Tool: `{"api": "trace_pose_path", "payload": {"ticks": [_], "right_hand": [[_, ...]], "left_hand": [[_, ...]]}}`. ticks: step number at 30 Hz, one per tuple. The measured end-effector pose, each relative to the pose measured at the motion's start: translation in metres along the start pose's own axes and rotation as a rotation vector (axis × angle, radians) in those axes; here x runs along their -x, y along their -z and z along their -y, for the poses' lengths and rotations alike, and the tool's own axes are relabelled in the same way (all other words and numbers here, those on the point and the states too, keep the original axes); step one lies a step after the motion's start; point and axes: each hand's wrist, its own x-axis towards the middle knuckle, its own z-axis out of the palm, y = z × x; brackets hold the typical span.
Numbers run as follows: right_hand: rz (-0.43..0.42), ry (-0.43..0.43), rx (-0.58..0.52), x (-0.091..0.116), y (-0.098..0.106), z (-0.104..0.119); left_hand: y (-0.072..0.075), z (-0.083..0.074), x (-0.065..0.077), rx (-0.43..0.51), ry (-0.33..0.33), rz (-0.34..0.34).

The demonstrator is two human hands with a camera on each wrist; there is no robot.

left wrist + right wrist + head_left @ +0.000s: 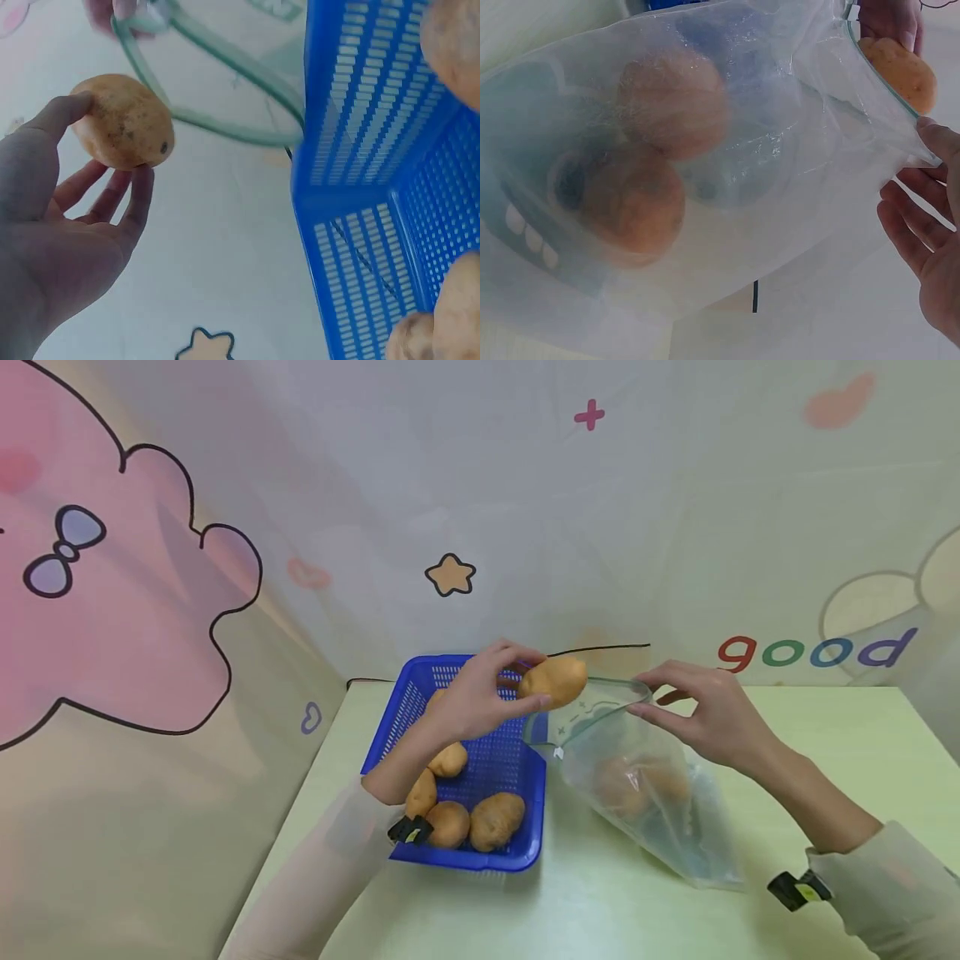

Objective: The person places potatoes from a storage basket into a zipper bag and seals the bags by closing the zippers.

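My left hand (pixel 480 689) pinches a potato (pixel 558 682) between thumb and fingertips, above the right rim of the blue basket and at the mouth of a zip bag. The frosted, see-through zip bag (pixel 637 785) lies slanting on the table, its mouth spread wide. At the far corner of that mouth, my right hand (pixel 697 706) pinches the green-edged rim between thumb and fingers. Inside the bag, two potatoes (pixel 673 101) show through the plastic in the right wrist view. The left wrist view shows the held potato (pixel 124 124) with dark specks on its skin.
Left of the bag stands the blue basket (pixel 528 856), holding several potatoes (pixel 497 821); my left forearm hides some. Both stand on a pale green table (pixel 600 910). A wall sheet (pixel 525 527) with cartoon prints hangs right behind the table.
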Motion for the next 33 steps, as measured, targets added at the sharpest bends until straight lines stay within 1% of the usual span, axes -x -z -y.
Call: {"api": "trace_pose_path", "payload": {"ticks": [3, 5, 9, 12, 15, 17, 19, 21, 24, 25, 27, 29, 32, 33], "right_hand": [[0.006, 0.003, -0.01, 0.0, 0.002, -0.001], [0.01, 0.004, -0.015, 0.001, 0.003, -0.001], [0.006, 0.008, -0.026, 0.0, 0.005, -0.001], [0.006, 0.011, -0.036, 0.001, 0.006, 0.0], [0.013, 0.019, -0.039, 0.002, 0.006, 0.0], [0.011, 0.03, -0.037, 0.002, 0.007, 0.001], [0.003, 0.041, -0.036, 0.0, 0.006, 0.002], [-0.005, 0.05, -0.038, 0.0, 0.005, 0.003], [-0.009, 0.058, -0.052, -0.001, 0.002, 0.003], [-0.01, 0.061, -0.057, -0.002, 0.001, 0.003], [-0.008, 0.067, -0.072, -0.002, -0.001, 0.003], [-0.01, 0.072, -0.084, -0.001, -0.002, 0.003], [-0.019, 0.074, -0.091, 0.0, -0.003, 0.004], [-0.022, 0.073, -0.091, 0.0, -0.004, 0.004]], "left_hand": [[-0.008, -0.007, 0.003, -0.044, -0.011, 0.05], [-0.012, -0.008, 0.005, -0.056, -0.001, 0.08], [-0.02, -0.009, 0.004, -0.069, 0.023, 0.113], [-0.028, -0.009, 0.001, -0.068, 0.044, 0.123], [-0.037, -0.007, 0.0, -0.036, 0.065, 0.133], [-0.041, -0.007, -0.001, -0.014, 0.064, 0.134], [-0.044, -0.005, -0.001, 0.011, 0.055, 0.122], [-0.044, -0.004, 0.0, 0.017, 0.041, 0.089], [-0.036, 0.003, 0.003, 0.009, 0.039, 0.012], [-0.031, 0.006, 0.005, -0.005, 0.044, -0.014], [-0.018, 0.013, 0.01, -0.05, 0.075, -0.056], [-0.003, 0.023, 0.014, -0.078, 0.123, -0.08], [0.017, 0.042, 0.018, -0.128, 0.213, -0.098], [0.023, 0.049, 0.019, -0.13, 0.24, -0.101]]}}
